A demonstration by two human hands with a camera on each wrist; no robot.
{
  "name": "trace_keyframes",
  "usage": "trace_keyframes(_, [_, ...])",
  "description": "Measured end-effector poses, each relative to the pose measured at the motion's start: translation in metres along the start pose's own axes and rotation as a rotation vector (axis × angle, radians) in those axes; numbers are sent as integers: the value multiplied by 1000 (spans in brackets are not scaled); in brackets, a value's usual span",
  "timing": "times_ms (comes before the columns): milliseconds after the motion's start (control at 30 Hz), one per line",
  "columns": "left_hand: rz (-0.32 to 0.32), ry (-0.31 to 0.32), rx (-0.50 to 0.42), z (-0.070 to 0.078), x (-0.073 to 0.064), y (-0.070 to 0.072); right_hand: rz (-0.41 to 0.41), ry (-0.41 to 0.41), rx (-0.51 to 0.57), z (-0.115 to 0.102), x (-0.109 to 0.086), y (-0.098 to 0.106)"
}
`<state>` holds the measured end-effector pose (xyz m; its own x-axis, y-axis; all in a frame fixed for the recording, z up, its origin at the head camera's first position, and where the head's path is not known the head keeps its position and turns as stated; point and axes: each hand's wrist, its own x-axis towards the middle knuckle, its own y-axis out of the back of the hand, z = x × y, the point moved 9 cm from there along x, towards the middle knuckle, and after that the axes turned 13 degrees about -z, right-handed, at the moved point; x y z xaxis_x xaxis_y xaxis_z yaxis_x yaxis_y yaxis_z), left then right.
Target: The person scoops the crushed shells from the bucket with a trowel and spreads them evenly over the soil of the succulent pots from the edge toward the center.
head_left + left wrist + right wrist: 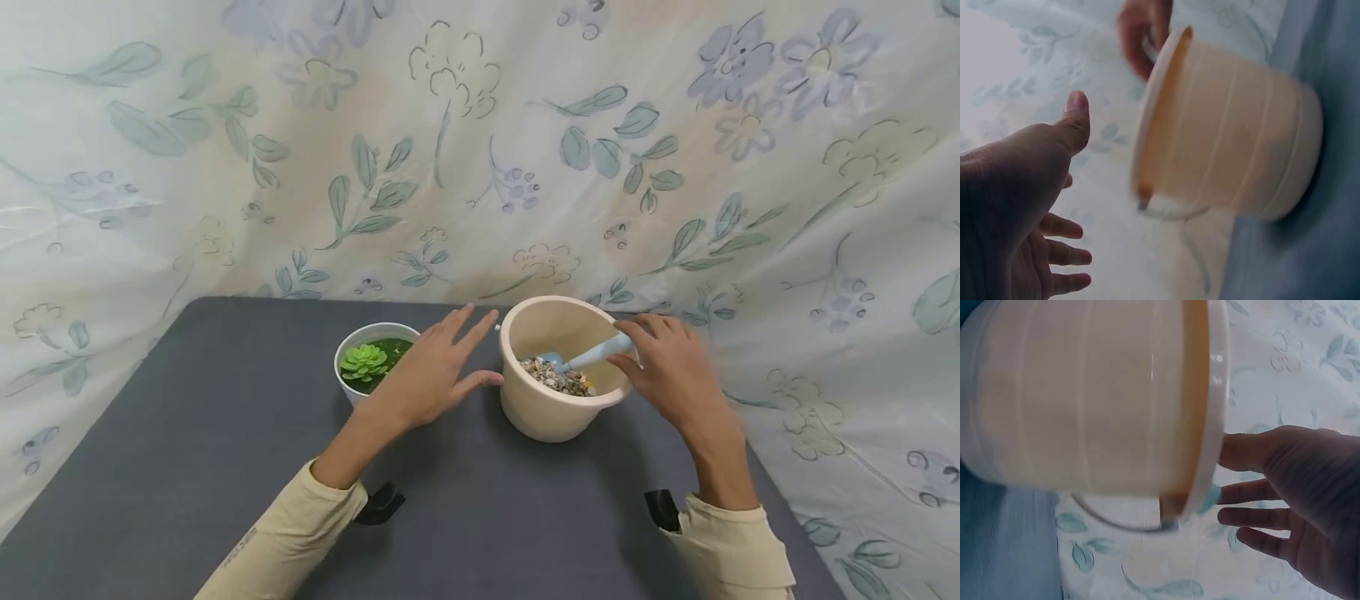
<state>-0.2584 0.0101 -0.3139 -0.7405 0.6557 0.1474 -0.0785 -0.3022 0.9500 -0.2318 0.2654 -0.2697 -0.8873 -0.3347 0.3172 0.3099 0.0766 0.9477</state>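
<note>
In the head view my right hand (675,371) pinches the handle of a light blue toy shovel (596,352) between thumb and index finger, over the right rim of a cream bucket (551,421). The shovel's blade rests on small mixed pebbles (546,377) in the bucket. The bucket's rim hides the thumb tip in the right wrist view, where the other fingers (1254,518) are spread. My left hand (423,375) hovers with spread fingers between the bucket and a white pot (342,379), apart from the bucket. A green succulent (363,363) grows in that pot.
A dark grey table (210,433) carries the bucket and the pot. Behind it hangs a floral curtain (480,150). The bucket's thin wire handle (1110,519) hangs down its outer side. A black strap (381,504) sits at the left sleeve, another black piece (662,508) at the right.
</note>
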Motion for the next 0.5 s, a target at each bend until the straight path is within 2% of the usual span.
trace_keyframes(133, [-29, -25, -51, 15, 21, -15, -135, 37, -14, -7, 15, -13])
trace_keyframes(200, [-52, -16, -69, 18, 31, -23, -200, 49, -17, -10, 20, -20])
trace_keyframes(300, [-118, 13, -94, 19, 43, -34, -280, 65, -27, -12, 27, -30])
trace_keyframes(400, [-192, 48, -134, 17, 49, -44, -382, 65, -27, -14, 33, -42])
trace_keyframes(500, [-238, 91, -193, 14, 49, -50, -438, 54, -22, -13, 38, -50])
